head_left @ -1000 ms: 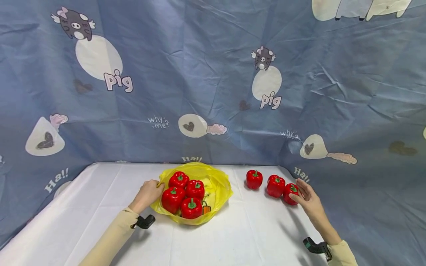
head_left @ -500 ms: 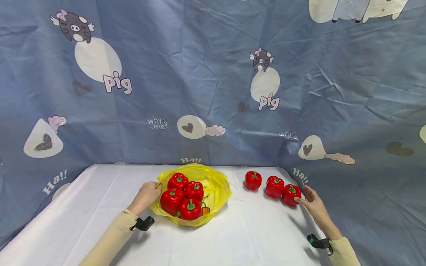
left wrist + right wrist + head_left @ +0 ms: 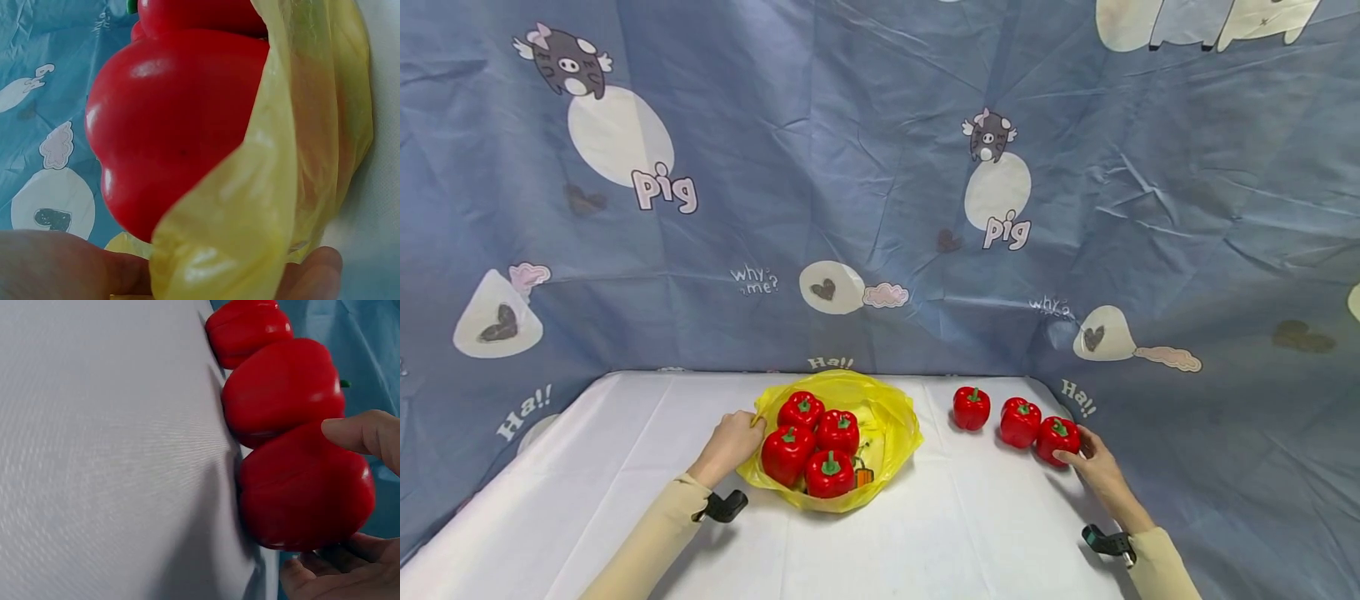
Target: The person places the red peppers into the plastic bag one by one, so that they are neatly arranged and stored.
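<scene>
My left hand pinches the left rim of a yellow plastic bag, which lies wide open on the table. Several red bell peppers with green stems sit inside the bag; one pepper fills much of the left wrist view. At the right, my right hand grips the nearest red bell pepper of a row of three, thumb on one side and fingers on the other. That pepper rests on the table, close against the middle pepper. The third pepper stands apart, farther left.
A white cloth covers the table. Behind and at the sides hangs a blue curtain with printed pigs. Table surface lies between the bag and the row of peppers.
My right hand has moved in from the right and closed its thumb and fingers around the nearest bell pepper. The left hand keeps its hold on the bag rim.
</scene>
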A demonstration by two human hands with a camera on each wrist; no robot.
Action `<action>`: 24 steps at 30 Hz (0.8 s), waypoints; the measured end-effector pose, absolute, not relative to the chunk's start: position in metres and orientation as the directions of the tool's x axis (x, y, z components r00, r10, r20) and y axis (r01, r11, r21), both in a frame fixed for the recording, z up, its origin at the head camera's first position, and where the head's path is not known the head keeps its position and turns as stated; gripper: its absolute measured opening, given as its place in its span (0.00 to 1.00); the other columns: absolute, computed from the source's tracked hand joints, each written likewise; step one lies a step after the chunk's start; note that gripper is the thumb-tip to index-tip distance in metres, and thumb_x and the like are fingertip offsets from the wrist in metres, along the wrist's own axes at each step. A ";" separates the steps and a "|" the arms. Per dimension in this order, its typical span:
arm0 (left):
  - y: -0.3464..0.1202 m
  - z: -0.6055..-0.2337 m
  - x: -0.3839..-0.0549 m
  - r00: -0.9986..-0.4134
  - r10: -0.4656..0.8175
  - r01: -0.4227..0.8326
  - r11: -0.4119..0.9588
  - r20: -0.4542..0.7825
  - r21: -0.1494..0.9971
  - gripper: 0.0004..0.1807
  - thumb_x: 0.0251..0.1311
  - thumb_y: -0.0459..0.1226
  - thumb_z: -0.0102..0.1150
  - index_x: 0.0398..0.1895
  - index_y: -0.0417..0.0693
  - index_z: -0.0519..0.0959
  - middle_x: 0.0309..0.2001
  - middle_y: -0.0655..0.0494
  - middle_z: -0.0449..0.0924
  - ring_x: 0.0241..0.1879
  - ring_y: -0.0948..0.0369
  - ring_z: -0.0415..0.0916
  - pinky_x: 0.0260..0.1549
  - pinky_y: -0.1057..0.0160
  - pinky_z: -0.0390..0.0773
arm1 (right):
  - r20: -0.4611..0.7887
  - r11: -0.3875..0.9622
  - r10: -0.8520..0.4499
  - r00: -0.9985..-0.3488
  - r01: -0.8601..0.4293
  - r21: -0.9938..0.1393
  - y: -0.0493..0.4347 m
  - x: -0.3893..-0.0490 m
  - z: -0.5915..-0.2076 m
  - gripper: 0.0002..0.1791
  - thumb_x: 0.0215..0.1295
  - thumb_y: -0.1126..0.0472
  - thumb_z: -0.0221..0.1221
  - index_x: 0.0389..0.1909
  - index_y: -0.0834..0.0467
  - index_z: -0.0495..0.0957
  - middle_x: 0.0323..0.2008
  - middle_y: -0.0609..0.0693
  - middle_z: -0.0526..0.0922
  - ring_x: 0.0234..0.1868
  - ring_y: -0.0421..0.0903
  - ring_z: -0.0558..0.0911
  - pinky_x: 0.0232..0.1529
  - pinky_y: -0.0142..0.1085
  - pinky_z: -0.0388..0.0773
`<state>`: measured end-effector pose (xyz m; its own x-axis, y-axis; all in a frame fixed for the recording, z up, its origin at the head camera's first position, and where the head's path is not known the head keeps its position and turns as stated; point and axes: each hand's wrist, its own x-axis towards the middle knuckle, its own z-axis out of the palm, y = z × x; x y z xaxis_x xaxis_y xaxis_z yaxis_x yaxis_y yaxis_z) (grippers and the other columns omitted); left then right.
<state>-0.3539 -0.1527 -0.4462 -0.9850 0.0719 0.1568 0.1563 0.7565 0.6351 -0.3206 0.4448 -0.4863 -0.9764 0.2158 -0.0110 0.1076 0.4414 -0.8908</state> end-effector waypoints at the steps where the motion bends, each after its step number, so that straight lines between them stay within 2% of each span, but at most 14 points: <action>1: -0.153 -0.446 -0.354 -0.985 0.073 0.157 0.755 0.156 0.637 0.21 0.67 0.36 0.43 0.13 0.48 0.61 0.14 0.58 0.58 0.14 0.63 0.61 0.15 0.67 0.63 | -0.013 0.442 0.220 -0.975 0.112 -0.890 0.444 -0.322 -0.488 0.56 0.60 0.53 0.65 0.75 0.65 0.36 0.74 0.68 0.43 0.74 0.65 0.48 0.69 0.55 0.55; 7: -0.154 -0.448 -0.354 -0.985 0.080 0.161 0.749 0.153 0.643 0.21 0.67 0.37 0.43 0.13 0.49 0.62 0.14 0.58 0.59 0.14 0.63 0.61 0.14 0.67 0.62 | -0.015 0.431 0.255 -0.967 0.128 -0.893 0.440 -0.330 -0.491 0.56 0.60 0.49 0.64 0.75 0.65 0.37 0.73 0.69 0.47 0.72 0.65 0.53 0.69 0.55 0.57; 24: -0.154 -0.445 -0.354 -0.988 0.069 0.144 0.753 0.141 0.642 0.21 0.68 0.39 0.43 0.14 0.47 0.65 0.15 0.56 0.61 0.14 0.62 0.62 0.16 0.65 0.63 | -0.031 0.433 0.326 -0.945 0.178 -0.883 0.442 -0.324 -0.494 0.58 0.56 0.40 0.65 0.74 0.65 0.43 0.71 0.70 0.53 0.70 0.64 0.57 0.68 0.55 0.59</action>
